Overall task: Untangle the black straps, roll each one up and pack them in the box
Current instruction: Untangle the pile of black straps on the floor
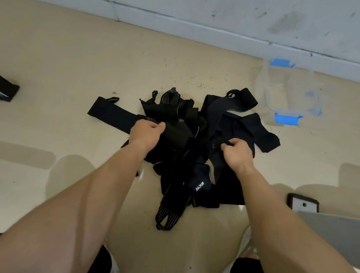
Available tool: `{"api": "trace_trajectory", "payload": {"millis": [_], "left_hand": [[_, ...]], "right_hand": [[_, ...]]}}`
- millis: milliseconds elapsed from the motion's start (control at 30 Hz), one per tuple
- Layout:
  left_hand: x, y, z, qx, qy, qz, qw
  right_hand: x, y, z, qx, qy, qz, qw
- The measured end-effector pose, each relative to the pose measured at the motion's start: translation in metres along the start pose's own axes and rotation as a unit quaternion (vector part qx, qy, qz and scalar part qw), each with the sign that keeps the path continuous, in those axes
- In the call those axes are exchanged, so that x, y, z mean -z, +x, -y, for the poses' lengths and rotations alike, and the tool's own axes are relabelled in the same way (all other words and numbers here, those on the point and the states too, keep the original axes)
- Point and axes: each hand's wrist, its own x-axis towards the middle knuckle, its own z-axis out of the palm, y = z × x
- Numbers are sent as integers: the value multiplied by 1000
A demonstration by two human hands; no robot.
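Where left hand [146, 133] and right hand [236, 154] clutch straps [236, 128] (fingertips buried), strands blur.

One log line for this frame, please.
stage: untangling | left hand: grips straps | right hand: pinches straps | straps: tangled on table

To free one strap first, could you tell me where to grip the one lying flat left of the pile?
Take the flat strap by its free end, coming from the left: that end lies clear on the table, while the other runs under the left hand into the pile.
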Motion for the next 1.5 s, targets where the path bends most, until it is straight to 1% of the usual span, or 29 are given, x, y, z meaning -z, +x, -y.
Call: {"api": "trace_trajectory", "payload": {"millis": [100,167,233,300,333,400,433,467,533,600,667,733,800,933,1033,1100,1133,1233,1267,1300,1333,1400,1500], "left_hand": [[-3,-5,-2,-44,73,26,996],[-4,-10,-3,-69,147,29,986],[-6,-12,-1,-84,205,14,975],[-6,-18,-3,-95,222,-10,970],[-6,-21,-5,-103,225,-21,969],[-5,-26,-16,-125,231,-30,964],[-2,-28,-25,-136,229,-18,964],[0,-31,-34,-144,217,4,965],[8,-42,-58,-168,158,67,971],[20,-57,-83,-186,60,117,974],[33,-74,-109,-208,-38,134,968],[46,-90,-131,-238,-101,126,958],[60,-104,-151,-268,-124,102,950],[92,-132,-182,-307,-95,89,943],[109,-152,-197,-336,-67,69,937],[114,-161,-200,-345,-74,57,934],[116,-164,-200,-343,-80,49,935],[115,-171,-198,-328,-101,17,939],[113,-172,-197,-325,-109,4,939],[112,-174,-197,-322,-118,-13,939],[111,-176,-197,-320,-129,-31,938],[111,-177,-198,-312,-156,-54,936],[110,-177,-197,-285,-206,-59,934]], "right_hand": [[-2,-10,-8,21,95,-5,995],[0,-14,-12,0,178,13,984],[5,-19,-8,-30,257,23,966],[13,-25,2,-22,295,10,955],[18,-28,10,-6,308,17,951],[31,-33,28,15,345,54,937],[37,-37,39,18,363,73,929],[43,-40,49,17,380,88,921],[57,-48,69,15,412,118,904],[71,-58,88,5,430,164,888],[85,-68,106,-3,441,218,870],[99,-81,124,5,443,265,857],[111,-98,143,32,427,304,851],[132,-124,170,86,360,329,869],[144,-138,183,111,361,340,861],[149,-146,188,127,361,330,863],[152,-150,191,135,355,313,871],[153,-159,198,150,306,231,911],[153,-162,199,153,304,216,915],[153,-166,199,153,316,214,912],[154,-169,199,155,337,230,900],[157,-174,196,153,381,281,867],[165,-176,191,132,441,344,818]]}}
